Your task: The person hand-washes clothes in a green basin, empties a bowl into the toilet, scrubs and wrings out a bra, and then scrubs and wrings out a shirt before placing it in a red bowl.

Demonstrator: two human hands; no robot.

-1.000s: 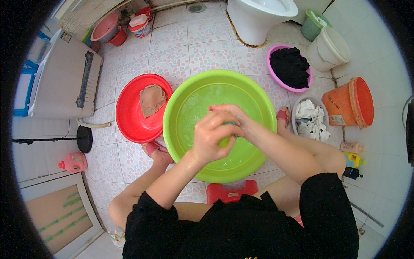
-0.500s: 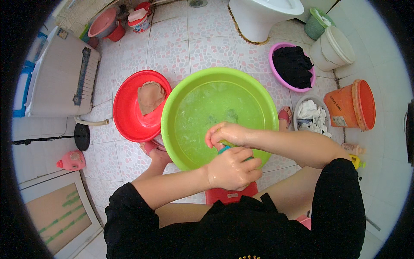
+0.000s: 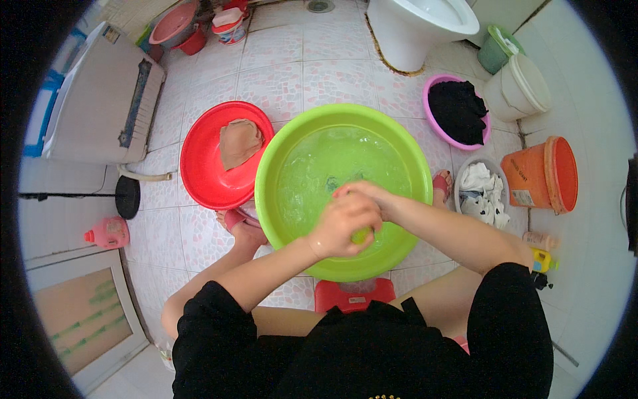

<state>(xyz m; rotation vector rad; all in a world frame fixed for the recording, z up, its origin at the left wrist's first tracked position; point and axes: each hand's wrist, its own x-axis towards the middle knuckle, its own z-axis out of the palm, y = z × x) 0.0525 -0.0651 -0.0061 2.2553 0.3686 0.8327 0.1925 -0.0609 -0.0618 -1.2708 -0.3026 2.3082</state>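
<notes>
My two closed hands meet above the near half of a large lime-green basin [image 3: 263,179] with water in it. In my left hand [image 3: 347,225], the fingers curl round a small soft-looking yellow-green thing [image 3: 363,235]; only a bit of it shows at the palm, so its kind is hidden. My right hand [image 3: 373,194] presses against the far side of the left one, and its fingers are partly covered and blurred. Both hands look wet. Small dark greenish patches show in the water just beyond them.
Left of the green basin, a red basin [image 3: 189,159] holds a tan cloth [image 3: 239,143]. A red stool [image 3: 354,296] stands at the near rim. To the right are a pink basin [image 3: 432,120] of black clothes, a grey basin [image 3: 458,193] of white clothes and an orange bucket [image 3: 528,174].
My left hand has moved forward, up against the right hand. The blue part of the held thing, seen between the hands before, is now hidden. The whole view has shifted slightly.
</notes>
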